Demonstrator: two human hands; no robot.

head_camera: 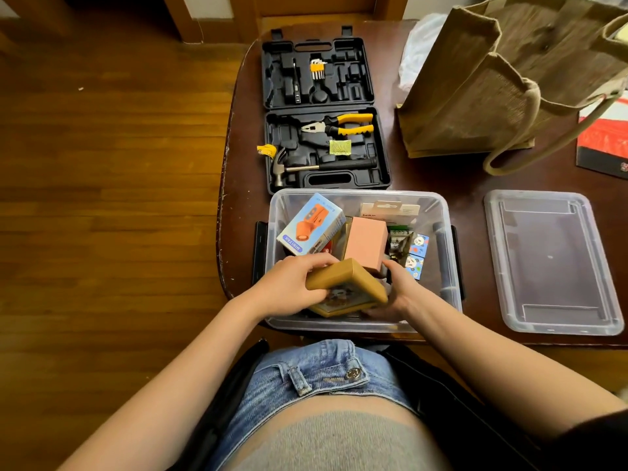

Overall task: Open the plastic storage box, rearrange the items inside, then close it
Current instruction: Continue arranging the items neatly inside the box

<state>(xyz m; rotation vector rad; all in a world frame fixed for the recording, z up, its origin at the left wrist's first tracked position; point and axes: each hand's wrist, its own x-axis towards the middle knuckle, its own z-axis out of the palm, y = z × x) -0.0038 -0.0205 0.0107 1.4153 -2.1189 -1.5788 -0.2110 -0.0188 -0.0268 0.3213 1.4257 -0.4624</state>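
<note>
Both my hands grip the tan box [346,283] over the tub [445,253]: left hand [295,287] curled round its near end, right hand [399,294] underneath. Lid [552,260] lies off to the right. I'm mid-rearranging; next I'd seat it beside the pink box [367,246].

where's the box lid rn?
Head view: the clear lid lies flat on the table, right of the open storage box, below the jute bag.
</note>
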